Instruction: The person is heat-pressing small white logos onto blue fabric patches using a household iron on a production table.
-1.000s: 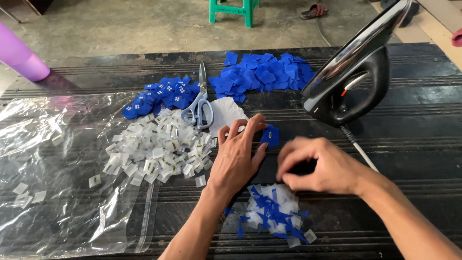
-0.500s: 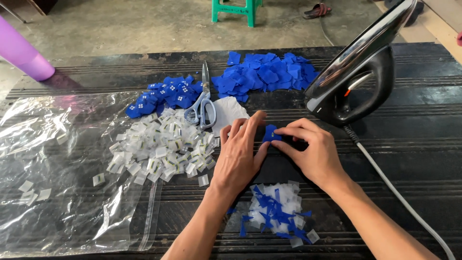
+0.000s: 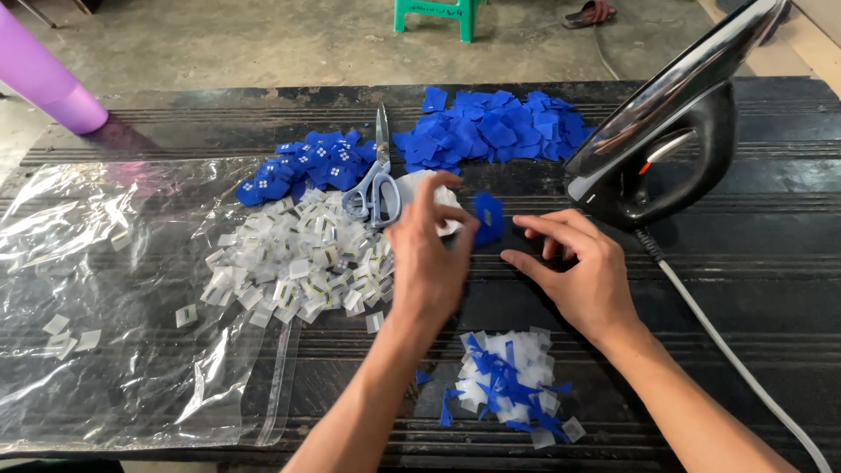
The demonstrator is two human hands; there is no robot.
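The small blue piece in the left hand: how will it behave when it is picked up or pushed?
The blue piece, pinched by the left hand, looks thin and flat, so probably floppy and very light. It would likely slide easily, not roll.

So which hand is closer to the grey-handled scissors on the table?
Left. The left hand is raised just right of the grey-handled scissors, holding a small blue fabric piece. The right hand lies farther right, near the black iron.

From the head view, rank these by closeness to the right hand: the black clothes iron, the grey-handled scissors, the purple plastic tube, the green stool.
Measured from the right hand:
1. Black clothes iron, just beyond it, to the right.
2. Grey-handled scissors, to the left, past the left hand.
3. Green stool, on the floor beyond the table.
4. Purple plastic tube, far left corner.
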